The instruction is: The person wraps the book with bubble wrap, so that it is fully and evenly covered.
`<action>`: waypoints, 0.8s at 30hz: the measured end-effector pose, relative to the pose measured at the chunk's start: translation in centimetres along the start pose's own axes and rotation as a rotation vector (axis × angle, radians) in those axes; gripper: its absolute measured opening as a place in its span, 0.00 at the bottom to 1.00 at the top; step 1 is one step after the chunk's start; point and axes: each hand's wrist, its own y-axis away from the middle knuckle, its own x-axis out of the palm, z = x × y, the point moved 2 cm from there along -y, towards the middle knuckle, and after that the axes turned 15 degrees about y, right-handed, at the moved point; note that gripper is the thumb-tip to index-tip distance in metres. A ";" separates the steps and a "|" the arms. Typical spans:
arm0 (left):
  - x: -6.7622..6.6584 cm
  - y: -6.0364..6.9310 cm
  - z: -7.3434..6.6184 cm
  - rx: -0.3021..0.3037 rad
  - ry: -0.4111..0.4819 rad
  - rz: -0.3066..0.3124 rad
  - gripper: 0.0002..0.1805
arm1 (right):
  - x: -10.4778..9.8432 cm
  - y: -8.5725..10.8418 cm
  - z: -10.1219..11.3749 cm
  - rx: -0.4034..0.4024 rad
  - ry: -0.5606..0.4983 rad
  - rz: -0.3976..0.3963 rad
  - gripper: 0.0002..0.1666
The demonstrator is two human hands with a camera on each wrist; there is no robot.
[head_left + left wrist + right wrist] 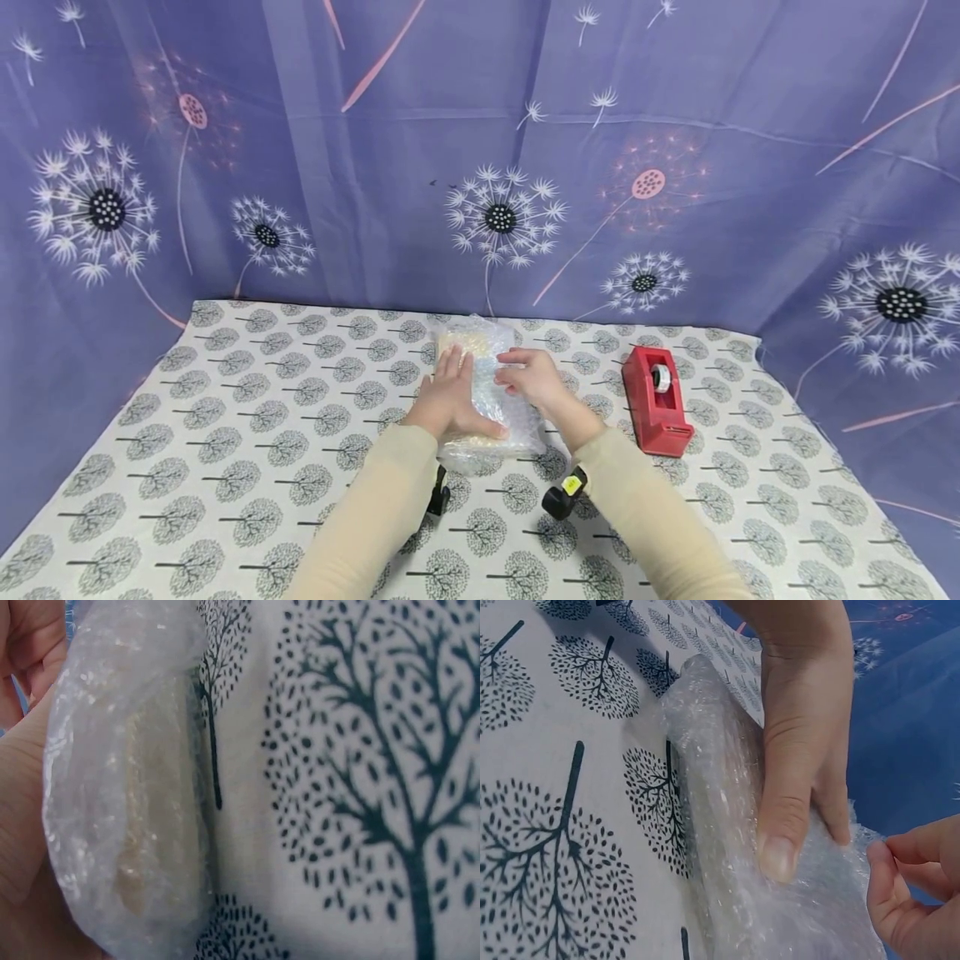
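Note:
A package in clear bubble wrap (489,400) lies on the tree-print cloth, with something pale yellow showing blurrily inside. My left hand (452,398) presses flat on its top left part, fingers extended and thumb spread toward the near right. In the right wrist view, that left thumb (784,825) bears down on the crinkled wrap. My right hand (536,382) is over the package's right side, fingers bent. Its thumb and forefinger tips (879,849) come close together beside the wrap's edge; whether they pinch any film is unclear. The left wrist view shows the package's rounded near side (127,795).
A red tape dispenser (654,402) with a roll of tape stands right of the package. Behind the table hangs a purple dandelion-print curtain (405,208). Patterned cloth (247,467) covers the tabletop.

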 end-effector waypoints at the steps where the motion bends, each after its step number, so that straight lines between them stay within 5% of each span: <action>1: 0.0 0.0 0.0 0.001 0.000 -0.001 0.77 | 0.1 -0.1 0.1 0.006 -0.001 -0.007 0.24; 8: -0.1 0.0 0.0 0.000 -0.007 -0.001 0.76 | 1.1 -0.9 0.2 0.046 -0.028 -0.048 0.23; 24: 0.0 -0.1 0.0 0.000 -0.030 -0.006 0.77 | 2.2 -1.8 -0.1 -0.031 0.287 -0.188 0.20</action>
